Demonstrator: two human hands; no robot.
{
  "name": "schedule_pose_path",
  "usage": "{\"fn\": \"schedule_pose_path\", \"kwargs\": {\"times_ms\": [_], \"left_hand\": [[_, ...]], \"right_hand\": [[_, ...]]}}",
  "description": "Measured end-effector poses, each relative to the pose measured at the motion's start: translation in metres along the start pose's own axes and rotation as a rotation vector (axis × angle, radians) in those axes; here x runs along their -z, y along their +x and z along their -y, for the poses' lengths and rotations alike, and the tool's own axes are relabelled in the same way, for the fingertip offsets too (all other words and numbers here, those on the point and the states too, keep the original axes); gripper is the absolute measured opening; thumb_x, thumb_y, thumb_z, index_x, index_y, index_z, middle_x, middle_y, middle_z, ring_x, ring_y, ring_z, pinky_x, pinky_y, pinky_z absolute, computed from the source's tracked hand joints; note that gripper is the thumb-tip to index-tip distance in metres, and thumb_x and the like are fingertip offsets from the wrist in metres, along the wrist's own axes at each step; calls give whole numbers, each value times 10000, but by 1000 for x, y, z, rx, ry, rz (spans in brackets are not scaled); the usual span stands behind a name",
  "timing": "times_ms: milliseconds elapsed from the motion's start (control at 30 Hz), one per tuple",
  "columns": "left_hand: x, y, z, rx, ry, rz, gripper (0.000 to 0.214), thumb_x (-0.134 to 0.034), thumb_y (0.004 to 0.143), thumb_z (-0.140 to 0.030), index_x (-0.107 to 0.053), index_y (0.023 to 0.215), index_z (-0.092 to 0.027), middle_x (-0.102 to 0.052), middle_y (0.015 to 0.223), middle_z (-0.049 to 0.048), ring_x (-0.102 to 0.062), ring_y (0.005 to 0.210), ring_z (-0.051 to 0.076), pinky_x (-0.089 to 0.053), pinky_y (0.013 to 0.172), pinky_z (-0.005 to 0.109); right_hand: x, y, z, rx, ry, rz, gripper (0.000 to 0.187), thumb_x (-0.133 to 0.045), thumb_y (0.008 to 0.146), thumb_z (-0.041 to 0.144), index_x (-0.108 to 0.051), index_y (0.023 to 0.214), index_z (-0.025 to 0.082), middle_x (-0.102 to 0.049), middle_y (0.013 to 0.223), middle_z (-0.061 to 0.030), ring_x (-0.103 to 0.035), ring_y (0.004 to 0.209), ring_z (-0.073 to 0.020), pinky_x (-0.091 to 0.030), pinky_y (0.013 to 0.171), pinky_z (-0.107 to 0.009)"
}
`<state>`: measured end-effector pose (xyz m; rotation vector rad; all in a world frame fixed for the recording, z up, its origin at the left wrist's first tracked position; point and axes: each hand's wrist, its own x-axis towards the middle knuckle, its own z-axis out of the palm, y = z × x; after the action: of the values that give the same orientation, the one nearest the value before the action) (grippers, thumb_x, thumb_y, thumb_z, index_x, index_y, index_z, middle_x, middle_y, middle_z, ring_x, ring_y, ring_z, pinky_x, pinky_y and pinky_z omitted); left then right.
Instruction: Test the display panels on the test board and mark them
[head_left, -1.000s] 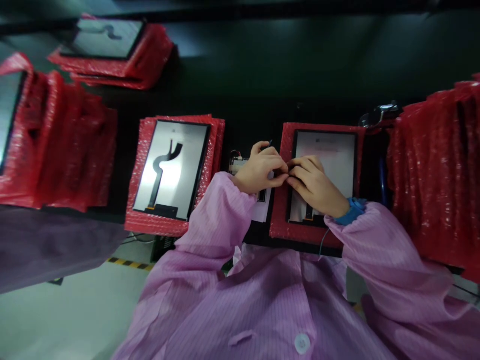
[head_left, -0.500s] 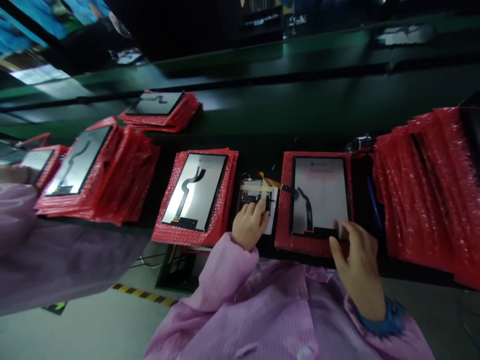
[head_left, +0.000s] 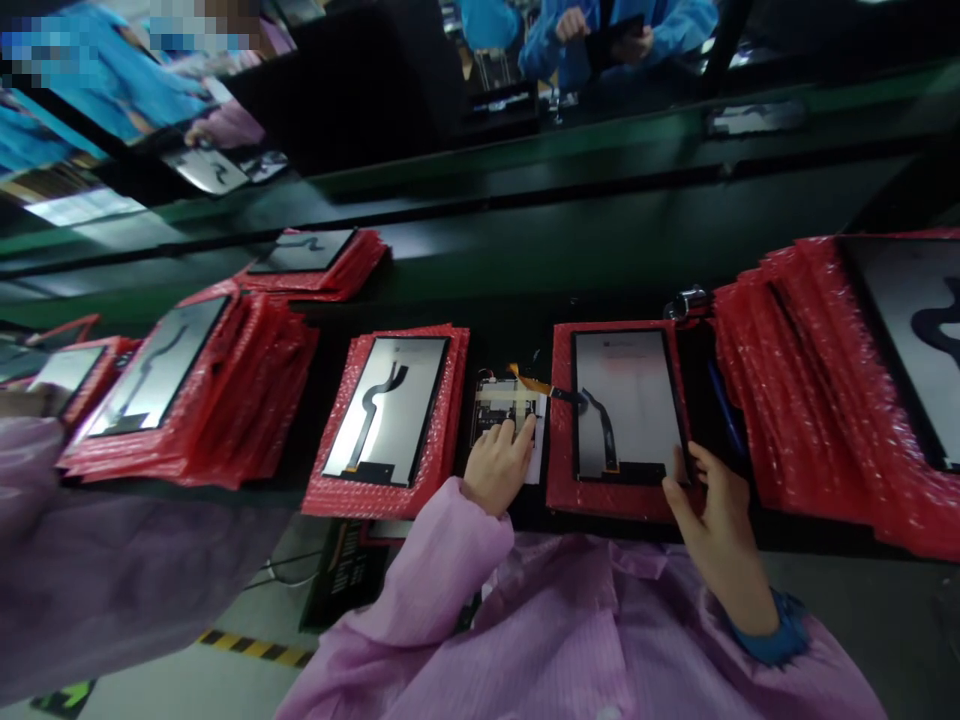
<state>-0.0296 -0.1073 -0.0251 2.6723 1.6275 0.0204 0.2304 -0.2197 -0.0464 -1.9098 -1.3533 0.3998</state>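
Note:
A display panel (head_left: 626, 400) with a black flex cable lies face down on a red bubble-wrap pad (head_left: 561, 470) in front of me. Its cable runs left to a small circuit board (head_left: 504, 400). My left hand (head_left: 499, 462) rests on the board's near end, fingers curled and pressing down. My right hand (head_left: 716, 515) holds the panel's near right corner, thumb on top and fingers bent round the edge. Both arms wear pink striped sleeves, with a blue wrist strap (head_left: 772, 630) on the right.
A second panel on red pads (head_left: 386, 410) lies to the left, with more stacks (head_left: 187, 390) beyond. A tall red stack (head_left: 825, 390) stands at the right. A green conveyor (head_left: 525, 240) runs behind. Other people in blue work at the far side; a purple sleeve (head_left: 112, 570) is at my left.
My hands left the cable joint where they met a second ago. The left now presses the board, the right grips the panel's corner. The view has tilted up.

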Motion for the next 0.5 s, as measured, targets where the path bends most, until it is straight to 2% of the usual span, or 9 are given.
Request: {"fn": "schedule_pose_path", "kwargs": {"times_ms": [133,233,300,367,433,500], "left_hand": [[-4,-7,-32,-106,-161,-237,375,-442,977,-215,-573,1319,-132,-677,1230,151,-629,1126,285,-511,972,450],[-18,-14,-61,-159,-302,-315,415,-470,978,-262,-523,1364,-117,-661,1296,163,-622,1186,294,-531,1001,445],[-25,-17,-71,-125,-344,-324,434,-488,973,-282,-510,1378,-127,-657,1312,169,-628,1187,317,-543,996,484],[-25,-17,-73,-99,-408,-306,438,-507,967,-314,-525,1364,-130,-655,1318,178,-628,1188,332,-540,1004,521],[-15,-18,-67,-98,-510,-252,438,-544,953,-371,-562,1323,-139,-664,1307,173,-627,1194,333,-530,1022,530],[2,-16,-58,-79,-648,-171,401,-558,945,-428,-612,1249,-172,-692,1262,143,-641,1175,313,-536,1012,500]], "right_hand": [[-5,5,-4,-94,92,-31,657,-524,849,656,-541,1298,177,-583,1215,-165,-527,1153,-305,-441,1019,-561],[-5,13,-9,-229,188,-37,697,-552,770,712,-578,1233,192,-596,1214,-151,-537,1126,-308,-447,1007,-571],[2,18,-7,-319,284,12,714,-561,743,728,-578,1228,204,-592,1261,-142,-540,1151,-311,-445,1020,-571],[13,20,2,-347,344,61,699,-570,754,715,-568,1253,224,-578,1315,-127,-537,1184,-309,-435,1044,-567],[26,17,21,-273,337,69,635,-569,808,665,-552,1288,250,-560,1353,-109,-529,1213,-296,-432,1061,-546],[35,11,49,-117,299,39,551,-552,879,583,-520,1330,269,-546,1367,-97,-524,1229,-273,-450,1056,-505]]}}
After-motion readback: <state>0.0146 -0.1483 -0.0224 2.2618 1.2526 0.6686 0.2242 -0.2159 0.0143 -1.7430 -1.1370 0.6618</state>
